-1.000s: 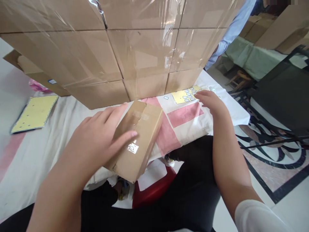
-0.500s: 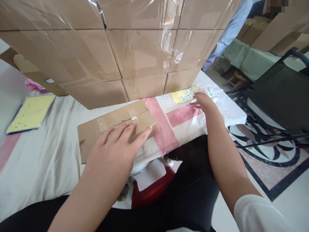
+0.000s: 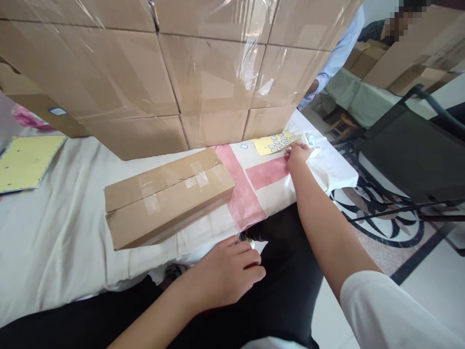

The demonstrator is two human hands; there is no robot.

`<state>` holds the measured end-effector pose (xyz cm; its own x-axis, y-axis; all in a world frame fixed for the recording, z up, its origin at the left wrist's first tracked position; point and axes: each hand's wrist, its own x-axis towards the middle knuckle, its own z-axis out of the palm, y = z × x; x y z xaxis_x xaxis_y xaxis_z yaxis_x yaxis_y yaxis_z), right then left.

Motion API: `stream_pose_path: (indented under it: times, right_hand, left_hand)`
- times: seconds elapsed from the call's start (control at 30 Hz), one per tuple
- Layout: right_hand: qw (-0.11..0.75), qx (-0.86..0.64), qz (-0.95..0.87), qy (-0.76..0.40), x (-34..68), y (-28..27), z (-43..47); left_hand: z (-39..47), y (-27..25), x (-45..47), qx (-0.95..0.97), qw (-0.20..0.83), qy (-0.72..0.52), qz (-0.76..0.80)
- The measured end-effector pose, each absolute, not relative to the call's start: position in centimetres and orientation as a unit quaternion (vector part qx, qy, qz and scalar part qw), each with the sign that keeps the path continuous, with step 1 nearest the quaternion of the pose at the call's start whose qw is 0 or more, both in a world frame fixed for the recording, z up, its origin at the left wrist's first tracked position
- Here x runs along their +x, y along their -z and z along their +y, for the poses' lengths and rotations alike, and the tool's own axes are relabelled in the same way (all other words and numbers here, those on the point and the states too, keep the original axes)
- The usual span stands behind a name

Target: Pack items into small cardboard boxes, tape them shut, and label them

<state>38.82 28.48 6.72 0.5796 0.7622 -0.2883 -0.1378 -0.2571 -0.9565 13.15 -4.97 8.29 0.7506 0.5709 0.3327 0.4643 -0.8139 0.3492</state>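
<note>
My right hand (image 3: 298,154) is at the right end of a yellow sheet (image 3: 263,146) that carries several small white blue-edged stickers (image 3: 279,141). Its fingers are pinched on the sheet's edge, which looks slightly raised there. My left hand (image 3: 232,269) hovers over my lap, in front of the table edge, with its fingers loosely curled and nothing visible in them. A long cardboard box (image 3: 170,191), its top seam taped, lies on the cloth beyond my left hand, apart from it. One loose sticker (image 3: 244,146) lies on the cloth left of the sheet.
A wall of stacked, film-wrapped cartons (image 3: 214,72) stands along the back of the cloth-covered table (image 3: 80,194). Another yellow pad (image 3: 29,162) lies at far left. A person's blue sleeve (image 3: 339,53) shows behind the cartons. A black chair (image 3: 403,140) stands at right.
My left hand has left the cardboard box and come down toward my lap, its fingers curling. My right hand has closed on the yellow sheet's edge. The view has shifted slightly.
</note>
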Motion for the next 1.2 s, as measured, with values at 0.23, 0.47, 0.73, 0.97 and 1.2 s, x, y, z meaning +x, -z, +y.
stream_pose_path:
  times: [0.23,0.47,0.73,0.97,1.2]
  right_hand:
    - [0.545,-0.718,-0.249,-0.354,38.8,-6.4,28.5]
    - [0.533,-0.700,-0.294,-0.373,36.6,-7.9,28.1]
    - [0.555,-0.523,-0.451,-0.463,32.1,-10.5,22.4]
    - [0.436,-0.405,-0.554,-0.582,31.5,-11.4,19.9]
    - [0.427,-0.361,-0.570,-0.602,31.2,-12.3,19.1]
  left_hand:
    - [-4.3,-8.6,12.2,0.922,0.146,-0.195,0.300]
    - [-4.6,-7.9,12.6,0.937,0.136,-0.149,0.284]
    - [-3.7,-7.8,11.9,0.925,0.121,-0.174,0.314]
    - [-3.1,-8.1,11.8,0.882,0.145,-0.276,0.352]
    - [-2.0,-7.0,10.8,0.787,0.145,-0.285,0.527]
